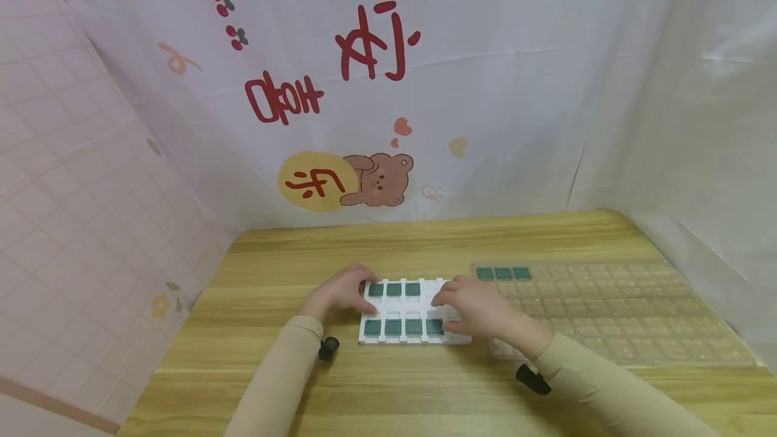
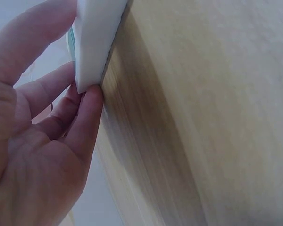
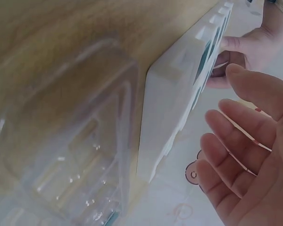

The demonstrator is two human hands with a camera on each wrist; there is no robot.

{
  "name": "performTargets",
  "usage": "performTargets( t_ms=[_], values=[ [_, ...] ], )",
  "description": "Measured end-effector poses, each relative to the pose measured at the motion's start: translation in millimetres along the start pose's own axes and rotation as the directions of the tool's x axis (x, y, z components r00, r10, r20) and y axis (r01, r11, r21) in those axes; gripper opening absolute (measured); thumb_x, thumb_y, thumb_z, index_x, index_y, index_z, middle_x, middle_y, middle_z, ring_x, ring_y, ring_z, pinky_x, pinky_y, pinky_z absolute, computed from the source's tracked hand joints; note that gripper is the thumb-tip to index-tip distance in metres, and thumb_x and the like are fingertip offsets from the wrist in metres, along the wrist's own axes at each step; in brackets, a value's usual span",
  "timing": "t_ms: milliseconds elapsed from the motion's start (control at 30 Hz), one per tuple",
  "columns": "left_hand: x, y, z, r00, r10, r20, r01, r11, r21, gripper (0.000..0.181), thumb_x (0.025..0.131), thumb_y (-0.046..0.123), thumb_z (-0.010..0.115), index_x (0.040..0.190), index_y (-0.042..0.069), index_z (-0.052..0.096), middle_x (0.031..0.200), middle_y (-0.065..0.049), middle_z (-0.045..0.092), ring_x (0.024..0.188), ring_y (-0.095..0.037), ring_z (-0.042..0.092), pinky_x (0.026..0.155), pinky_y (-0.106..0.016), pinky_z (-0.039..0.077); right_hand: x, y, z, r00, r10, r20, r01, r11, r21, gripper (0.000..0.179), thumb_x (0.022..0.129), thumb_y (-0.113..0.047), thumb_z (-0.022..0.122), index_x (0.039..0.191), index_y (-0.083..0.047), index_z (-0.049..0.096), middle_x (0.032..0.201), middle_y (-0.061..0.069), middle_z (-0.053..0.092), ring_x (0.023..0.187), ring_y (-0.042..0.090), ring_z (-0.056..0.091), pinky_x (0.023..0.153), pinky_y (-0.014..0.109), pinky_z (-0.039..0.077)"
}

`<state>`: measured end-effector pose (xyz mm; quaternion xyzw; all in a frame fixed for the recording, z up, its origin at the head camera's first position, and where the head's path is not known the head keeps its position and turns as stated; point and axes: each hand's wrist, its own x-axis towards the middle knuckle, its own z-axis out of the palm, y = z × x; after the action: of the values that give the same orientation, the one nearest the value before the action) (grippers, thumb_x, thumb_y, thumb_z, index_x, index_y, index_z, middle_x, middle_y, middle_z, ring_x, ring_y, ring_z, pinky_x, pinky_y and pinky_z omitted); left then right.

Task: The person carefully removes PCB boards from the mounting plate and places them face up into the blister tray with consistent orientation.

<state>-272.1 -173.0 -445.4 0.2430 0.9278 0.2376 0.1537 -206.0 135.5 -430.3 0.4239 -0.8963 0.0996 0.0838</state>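
A white tray (image 1: pixel 397 305) lies on the table, with small green square chips (image 1: pixel 393 327) in two rows of its slots. At its left end my left hand (image 1: pixel 342 290) grips the edge; the left wrist view shows fingers against the tray's corner (image 2: pixel 92 70) and the thumb nearer its upper side. My right hand (image 1: pixel 476 305) hovers over the tray's right end. In the right wrist view the fingers (image 3: pixel 245 141) are spread and loosely bent, with nothing seen between them. A green chip (image 1: pixel 434 327) lies close to the right thumb.
A large clear plastic tray (image 1: pixel 607 309) with many compartments lies on the right of the wooden table (image 1: pixel 425 390). Three green chips (image 1: pixel 503 273) sit in its far left corner. Printed cloth (image 1: pixel 510 86) hangs behind and at the sides.
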Motion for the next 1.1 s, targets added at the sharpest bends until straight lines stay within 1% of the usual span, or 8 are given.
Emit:
performTargets(
  t_ms=[133, 267, 367, 467, 600, 767, 1033, 1100],
  values=[
    [0.0, 1.1, -0.8, 1.0, -0.004, -0.003, 0.004, 1.0, -0.005, 0.064, 0.071, 0.026, 0.091, 0.126, 0.006, 0.064, 0.116, -0.003, 0.056, 0.101, -0.018, 0.049, 0.095, -0.039, 0.043, 1.7, -3, 1, 0.999, 0.022, 0.038, -0.022, 1.0, -0.007, 0.035, 0.075, -0.027, 0.086, 0.105, -0.015, 0.073, 0.102, -0.004, 0.068, 0.095, 0.019, 0.061, 0.076, 0.033, 0.052],
    [0.1, 1.3, -0.3, 1.0, -0.005, -0.007, 0.005, 1.0, -0.01, 0.064, 0.071, 0.025, 0.091, 0.125, 0.006, 0.064, 0.116, -0.004, 0.056, 0.101, -0.018, 0.049, 0.095, -0.039, 0.043, 3.5, -6, 3, 0.998, 0.036, 0.052, -0.035, 0.999, -0.014, 0.035, 0.074, -0.028, 0.086, 0.104, -0.015, 0.073, 0.102, -0.003, 0.068, 0.097, 0.02, 0.062, 0.087, 0.039, 0.051],
    [0.5, 0.3, 0.1, 1.0, -0.007, -0.003, 0.007, 1.0, -0.009, 0.064, 0.071, 0.025, 0.091, 0.125, 0.006, 0.064, 0.116, -0.003, 0.056, 0.101, -0.018, 0.049, 0.095, -0.039, 0.043, 4.9, -6, 5, 0.997, 0.053, 0.065, -0.051, 0.999, -0.018, 0.035, 0.073, -0.029, 0.087, 0.102, -0.015, 0.074, 0.101, -0.003, 0.068, 0.099, 0.021, 0.062, 0.096, 0.044, 0.047],
    [0.8, 0.0, 0.2, 1.0, -0.013, 0.001, 0.013, 1.0, -0.006, 0.064, 0.071, 0.026, 0.091, 0.125, 0.007, 0.064, 0.116, -0.002, 0.055, 0.101, -0.018, 0.049, 0.095, -0.039, 0.043, 6.0, -7, 7, 0.994, 0.068, 0.08, -0.066, 0.998, -0.018, 0.034, 0.073, -0.029, 0.087, 0.101, -0.015, 0.074, 0.1, -0.003, 0.068, 0.098, 0.02, 0.062, 0.091, 0.041, 0.05],
    [0.7, 0.2, 0.7, 1.0, -0.017, 0.0, 0.017, 1.0, -0.007, 0.063, 0.071, 0.026, 0.091, 0.125, 0.007, 0.064, 0.116, -0.002, 0.055, 0.102, -0.018, 0.049, 0.096, -0.039, 0.043, 7.2, -10, 8, 0.992, 0.082, 0.1, -0.081, 0.997, -0.02, 0.032, 0.073, -0.029, 0.087, 0.1, -0.016, 0.074, 0.1, -0.003, 0.068, 0.096, 0.02, 0.062, 0.078, 0.035, 0.052],
    [0.3, 0.7, 1.2, 1.0, -0.02, -0.006, 0.02, 1.0, -0.01, 0.062, 0.071, 0.026, 0.091, 0.125, 0.007, 0.065, 0.118, -0.002, 0.056, 0.103, -0.018, 0.049, 0.098, -0.039, 0.042, 8.4, -15, 6, 0.986, 0.101, 0.13, -0.102, 0.995, -0.001, 0.031, 0.074, -0.028, 0.087, 0.1, -0.015, 0.075, 0.099, -0.002, 0.068, 0.096, 0.019, 0.061, 0.08, 0.035, 0.051],
    [-0.9, 1.7, 0.8, 1.0, -0.013, -0.002, 0.013, 1.0, -0.017, 0.063, 0.072, 0.024, 0.091, 0.126, 0.006, 0.064, 0.116, -0.003, 0.055, 0.101, -0.019, 0.049, 0.095, -0.039, 0.043, 10.1, -17, 8, 0.984, 0.111, 0.142, -0.11, 0.994, -0.015, 0.03, 0.074, -0.028, 0.087, 0.099, -0.016, 0.075, 0.097, -0.003, 0.067, 0.093, 0.018, 0.06, 0.075, 0.033, 0.051],
    [-1.2, 1.5, 0.9, 1.0, 0.0, -0.007, 0.0, 1.0, -0.017, 0.062, 0.071, 0.023, 0.091, 0.124, 0.005, 0.064, 0.115, -0.003, 0.056, 0.1, -0.019, 0.049, 0.094, -0.039, 0.043, 10.8, -17, 8, 0.985, 0.104, 0.14, -0.102, 0.995, -0.021, 0.03, 0.073, -0.028, 0.087, 0.098, -0.017, 0.075, 0.095, -0.004, 0.067, 0.091, 0.018, 0.06, 0.072, 0.033, 0.051]
  ],
)
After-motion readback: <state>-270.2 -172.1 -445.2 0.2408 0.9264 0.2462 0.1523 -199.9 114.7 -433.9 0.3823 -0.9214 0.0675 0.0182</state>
